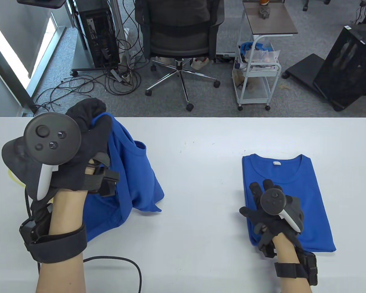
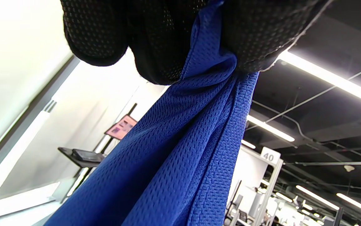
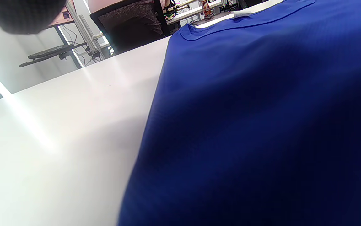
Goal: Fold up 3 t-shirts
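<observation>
- Raised high on the near left, the left hand (image 1: 79,143) is bunched tight around a gather of blue cloth; the left wrist view shows the mesh fabric squeezed between its gloved fingers (image 2: 99,34) and hanging straight down from them.
- That cloth is the unfolded t-shirt (image 1: 131,180), lifted off the white table (image 1: 195,195) at its top while its lower part trails and crumples on the surface at the left. I take it the shirt is held up this way so it can drop open and be laid flat.
- Over on the right, the folded t-shirt (image 1: 305,183) lies as a neat rectangle, collar and white label toward the far edge, well apart from the hanging one.
- Resting on its near left part is the right hand (image 1: 271,210), fingers spread and laid flat, gripping nothing. It looks to be pressing the fold smooth or keeping the pile from sliding.
- From the right wrist view I see only blue cloth and bare table beside it, which fits a palm lying low on the shirt.
- My judgement: one shirt is done, one is just being taken up; a third I cannot see anywhere on the table.
- Beyond the table stand an office chair (image 1: 180,39) and a small wheeled cart (image 1: 259,70), both out of the way.
</observation>
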### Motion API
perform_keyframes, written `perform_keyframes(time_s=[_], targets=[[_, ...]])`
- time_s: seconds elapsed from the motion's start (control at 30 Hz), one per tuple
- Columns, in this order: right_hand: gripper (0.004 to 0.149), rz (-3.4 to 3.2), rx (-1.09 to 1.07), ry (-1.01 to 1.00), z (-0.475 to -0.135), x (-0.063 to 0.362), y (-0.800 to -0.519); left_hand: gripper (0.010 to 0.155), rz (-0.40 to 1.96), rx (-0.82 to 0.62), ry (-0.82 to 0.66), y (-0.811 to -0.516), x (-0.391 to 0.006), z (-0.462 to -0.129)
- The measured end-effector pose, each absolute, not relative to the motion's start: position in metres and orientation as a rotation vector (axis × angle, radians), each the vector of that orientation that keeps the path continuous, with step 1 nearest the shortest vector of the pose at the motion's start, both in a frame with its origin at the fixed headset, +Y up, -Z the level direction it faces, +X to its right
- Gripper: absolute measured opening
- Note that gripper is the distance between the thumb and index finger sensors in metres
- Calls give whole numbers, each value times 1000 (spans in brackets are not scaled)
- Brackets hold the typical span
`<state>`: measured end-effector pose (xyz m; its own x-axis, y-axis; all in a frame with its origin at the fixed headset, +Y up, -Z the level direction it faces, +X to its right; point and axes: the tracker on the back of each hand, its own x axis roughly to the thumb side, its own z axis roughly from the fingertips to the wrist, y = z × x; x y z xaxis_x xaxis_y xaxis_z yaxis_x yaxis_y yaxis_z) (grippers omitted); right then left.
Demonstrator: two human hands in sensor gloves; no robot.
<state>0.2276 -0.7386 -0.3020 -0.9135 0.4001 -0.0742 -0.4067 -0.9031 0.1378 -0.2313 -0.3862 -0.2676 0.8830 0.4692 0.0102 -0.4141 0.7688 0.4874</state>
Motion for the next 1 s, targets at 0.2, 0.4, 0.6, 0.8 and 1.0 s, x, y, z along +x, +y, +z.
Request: perform_keyframes(time_s=[0.2, 0.4, 0.6, 0.8, 1.0], targets=[[83, 2715, -63, 209, -302, 228, -739, 43, 442, 437, 138, -420, -237, -281], [83, 2719, -66, 212, -302, 228, -739, 43, 390, 340, 168, -464, -244, -297], [83, 2724, -72, 216, -302, 228, -739, 44, 261, 138, 201, -531, -246, -318], [83, 2724, -71, 214, -302, 228, -739, 44, 174, -18, 222, -614, -244, -333], [83, 2727, -73, 222, -302, 228, -740, 46, 134, -172, 246, -671, -249, -338]])
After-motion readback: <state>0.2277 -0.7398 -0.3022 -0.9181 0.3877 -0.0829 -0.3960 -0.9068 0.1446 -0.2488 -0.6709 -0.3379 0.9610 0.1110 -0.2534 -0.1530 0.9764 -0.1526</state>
